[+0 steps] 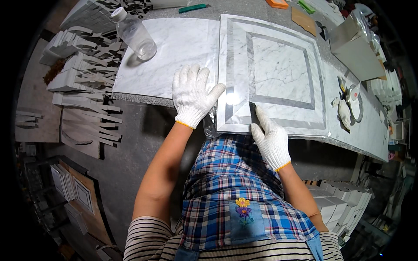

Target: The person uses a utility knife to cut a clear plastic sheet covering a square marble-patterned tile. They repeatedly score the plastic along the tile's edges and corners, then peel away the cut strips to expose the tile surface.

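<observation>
A square marble mosaic panel [278,65], white with nested grey borders, lies on the worktable in front of me. My left hand [191,89], in a white knit glove, is open and flat on a plain marble slab [174,48]. Its thumb reaches to the panel's left edge. My right hand [271,138], gloved alike, is over the panel's near edge. Between its thumb and forefinger shows a narrow dark grey strip [253,113], close to the inner border's lower left corner. The right hand's remaining fingers are partly hidden.
A clear plastic bottle [141,41] stands on the slab. Beyond are a green cutter knife [192,8] and an orange object [277,4]. A round dish [355,104] and a rag [344,114] lie at right. Stone strips [89,119] are stacked at left, a white box [355,48] far right.
</observation>
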The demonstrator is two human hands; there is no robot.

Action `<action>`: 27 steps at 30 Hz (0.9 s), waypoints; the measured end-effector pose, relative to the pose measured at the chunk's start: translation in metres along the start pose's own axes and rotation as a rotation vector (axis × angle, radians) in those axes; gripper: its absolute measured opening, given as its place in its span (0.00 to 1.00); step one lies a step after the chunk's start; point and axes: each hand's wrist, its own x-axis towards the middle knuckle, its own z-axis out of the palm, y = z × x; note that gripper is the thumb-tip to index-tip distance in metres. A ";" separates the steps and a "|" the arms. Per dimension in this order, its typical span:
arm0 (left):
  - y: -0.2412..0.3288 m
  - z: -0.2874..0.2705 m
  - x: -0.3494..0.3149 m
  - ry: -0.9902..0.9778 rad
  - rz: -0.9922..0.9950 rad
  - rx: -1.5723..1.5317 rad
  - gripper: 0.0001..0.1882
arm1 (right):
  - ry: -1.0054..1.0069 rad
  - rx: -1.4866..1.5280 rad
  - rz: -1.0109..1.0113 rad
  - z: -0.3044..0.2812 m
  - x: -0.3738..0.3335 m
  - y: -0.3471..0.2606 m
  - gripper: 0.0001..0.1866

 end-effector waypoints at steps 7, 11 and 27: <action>0.000 0.000 0.000 0.027 0.007 -0.007 0.28 | -0.076 0.074 0.079 -0.006 0.003 -0.005 0.26; 0.002 -0.001 0.000 0.009 -0.005 -0.008 0.28 | -0.019 0.049 0.015 -0.003 0.001 0.000 0.26; 0.001 0.004 0.000 0.066 0.015 0.005 0.26 | -0.058 0.038 0.034 -0.008 0.004 -0.003 0.26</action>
